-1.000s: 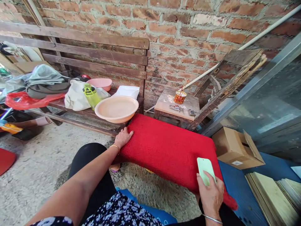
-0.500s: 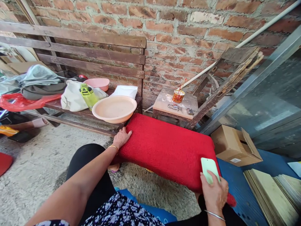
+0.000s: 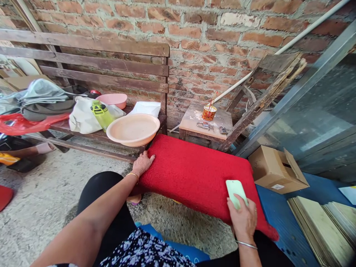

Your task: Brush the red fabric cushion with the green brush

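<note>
A fuzzy red cloth [image 3: 189, 167] lies spread over a low, long bench-like support in front of my knees. At its left end, my left hand [image 3: 142, 164] grips the cloth's edge, thumb on top and fingers curled at the corner. My right hand [image 3: 244, 217] is closed around a pale green brush [image 3: 236, 189] with a smooth, rounded back and a small hole at its far end. The brush is pressed on the right part of the cloth. Its underside is hidden.
Left of the cloth, a wooden bench [image 3: 111, 46] carries a peach basin [image 3: 133, 129], a green bottle [image 3: 101, 115] and bags. Behind, a small wooden stool [image 3: 191, 120] bears a patterned cup [image 3: 209, 112] and padlocks. A cardboard box [image 3: 274, 168] and stacked boards [image 3: 317, 222] stand right.
My right hand has moved left and slightly up across the red cloth with the brush. My left hand stays at the cloth's left end. The view has shifted slightly.
</note>
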Motion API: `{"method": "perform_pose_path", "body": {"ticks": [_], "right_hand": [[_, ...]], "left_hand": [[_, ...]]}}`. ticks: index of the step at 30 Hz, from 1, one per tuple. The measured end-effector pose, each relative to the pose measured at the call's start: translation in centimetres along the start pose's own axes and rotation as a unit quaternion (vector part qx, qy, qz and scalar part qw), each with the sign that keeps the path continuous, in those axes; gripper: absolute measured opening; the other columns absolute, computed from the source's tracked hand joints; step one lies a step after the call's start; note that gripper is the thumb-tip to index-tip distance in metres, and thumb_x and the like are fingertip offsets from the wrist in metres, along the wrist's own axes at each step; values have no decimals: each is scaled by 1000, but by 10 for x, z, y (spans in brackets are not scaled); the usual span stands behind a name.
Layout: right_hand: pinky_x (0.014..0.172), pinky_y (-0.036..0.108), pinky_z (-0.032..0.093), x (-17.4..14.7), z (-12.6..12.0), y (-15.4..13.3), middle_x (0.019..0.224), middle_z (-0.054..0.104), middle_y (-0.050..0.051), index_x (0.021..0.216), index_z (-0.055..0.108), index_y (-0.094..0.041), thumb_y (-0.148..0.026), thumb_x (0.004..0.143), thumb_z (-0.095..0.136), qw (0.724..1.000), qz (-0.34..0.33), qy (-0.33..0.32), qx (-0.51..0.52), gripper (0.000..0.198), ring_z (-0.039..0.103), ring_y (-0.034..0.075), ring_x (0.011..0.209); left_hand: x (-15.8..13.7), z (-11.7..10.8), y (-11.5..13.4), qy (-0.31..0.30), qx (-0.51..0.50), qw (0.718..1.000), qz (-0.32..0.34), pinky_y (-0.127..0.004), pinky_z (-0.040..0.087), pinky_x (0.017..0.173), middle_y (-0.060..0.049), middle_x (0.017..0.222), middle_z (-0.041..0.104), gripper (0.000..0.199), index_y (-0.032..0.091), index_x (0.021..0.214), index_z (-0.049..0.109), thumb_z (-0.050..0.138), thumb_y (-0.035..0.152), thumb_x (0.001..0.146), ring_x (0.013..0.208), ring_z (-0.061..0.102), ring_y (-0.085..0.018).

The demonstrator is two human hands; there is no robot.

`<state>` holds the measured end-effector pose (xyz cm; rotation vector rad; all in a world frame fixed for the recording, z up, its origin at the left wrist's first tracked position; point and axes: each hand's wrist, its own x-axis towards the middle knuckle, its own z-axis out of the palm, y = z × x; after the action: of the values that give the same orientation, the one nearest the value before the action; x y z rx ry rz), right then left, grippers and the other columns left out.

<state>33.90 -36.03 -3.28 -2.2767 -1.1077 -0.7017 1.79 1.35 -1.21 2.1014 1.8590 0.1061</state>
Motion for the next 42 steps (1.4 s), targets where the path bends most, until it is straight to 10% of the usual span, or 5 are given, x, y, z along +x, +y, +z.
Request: {"method": "perform_pose_path", "body": {"ticks": [5,12,21,32,42], "right_hand": [[73,42,45,3,-13,25,94,56,14,94,75,-16,-77,88,39,993,101,44,-28,71,53,31,87],[79,38,47,-1,5,-32,99,55,12,96,75,-16,-67,92,45,995,-17,-23,96,58,55,27,92],[71,44,44,5,-9,25,93,55,13,96,74,-19,-76,85,45,991,129,17,-13,65,50,31,86],[80,40,48,4,34,-186,106,53,13,101,71,-21,-53,97,45,969,-131,-107,178,41,53,27,94],[73,39,45,8,26,-87,93,54,12,99,72,-18,-72,91,41,993,-5,-59,100,63,53,29,87]], "left_hand": [[0,1,0,4,7,1000,1,-48,44,99,-24,132,58,72,13,142,42,30,64,91,120,60,-36],[2,2,-1,5,5,1000,3,-47,44,99,-24,133,57,71,14,142,42,31,63,91,121,59,-36],[-6,-5,7,-1,2,1000,-8,-45,45,98,-22,132,58,68,15,140,42,33,62,91,121,59,-35],[-5,-3,5,6,-2,1000,0,-43,44,97,-21,127,60,67,15,139,43,34,62,92,119,61,-34],[-5,-2,5,7,-17,1000,5,-44,44,96,-22,127,59,67,14,139,42,36,62,92,118,60,-35]]}}
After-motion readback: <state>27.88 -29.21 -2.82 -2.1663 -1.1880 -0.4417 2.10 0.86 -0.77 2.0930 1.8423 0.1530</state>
